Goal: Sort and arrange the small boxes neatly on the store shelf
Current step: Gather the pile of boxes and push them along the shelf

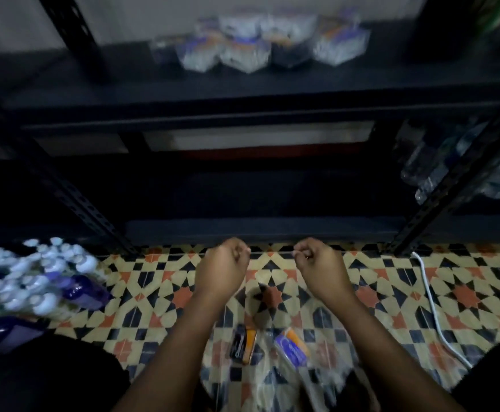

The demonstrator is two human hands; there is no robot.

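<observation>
Two bare hands out in front of the dark metal shelf point(243, 93), low down near its bottom edge. Left hand point(223, 263) curled into a loose fist, nothing seen inside it. Right hand point(320, 261) curled the same way, fingertips pinched together, maybe on something tiny, too blurry to tell. Small gap between the two hands, not touching. Up on the shelf, a bunch of small boxes point(260, 43) wrapped in clear plastic, packed side by side near the back, all fuzzy. Below the shelf, on the patterned tile floor point(391, 292), two more small boxes: an orange and black box point(243, 344) and a blue and orange box point(292, 347), lying under the arms on crinkly clear plastic. Left of the shelf, a pack of bottles with white caps point(31, 278). Right of the shelf, a white cord point(433, 304) on the floor.
</observation>
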